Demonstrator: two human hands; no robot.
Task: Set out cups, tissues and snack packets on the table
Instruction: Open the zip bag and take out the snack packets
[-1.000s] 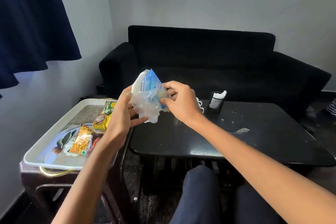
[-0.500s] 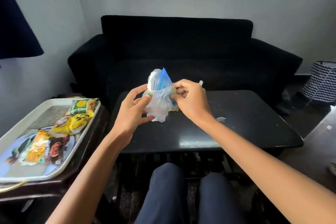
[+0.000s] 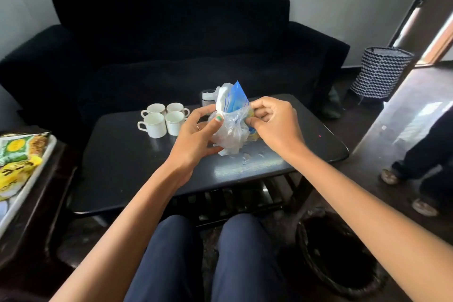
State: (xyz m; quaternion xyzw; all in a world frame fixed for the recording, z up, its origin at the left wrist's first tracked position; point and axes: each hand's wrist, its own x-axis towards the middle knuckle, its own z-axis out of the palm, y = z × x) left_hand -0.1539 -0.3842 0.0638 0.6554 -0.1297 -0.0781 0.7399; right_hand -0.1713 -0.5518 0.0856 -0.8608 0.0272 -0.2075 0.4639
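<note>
A crumpled plastic tissue packet (image 3: 230,120) was gripped above the table (image 3: 122,154) by the left hand (image 3: 196,135) and pinched by the right hand (image 3: 272,122); opening it seemed underway. Beyond, four cups (image 3: 163,117) were already set out.

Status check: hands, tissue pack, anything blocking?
Left hand and right hand both grip the tissue pack above the table. Four cups already set out. Nothing blocking.
</note>
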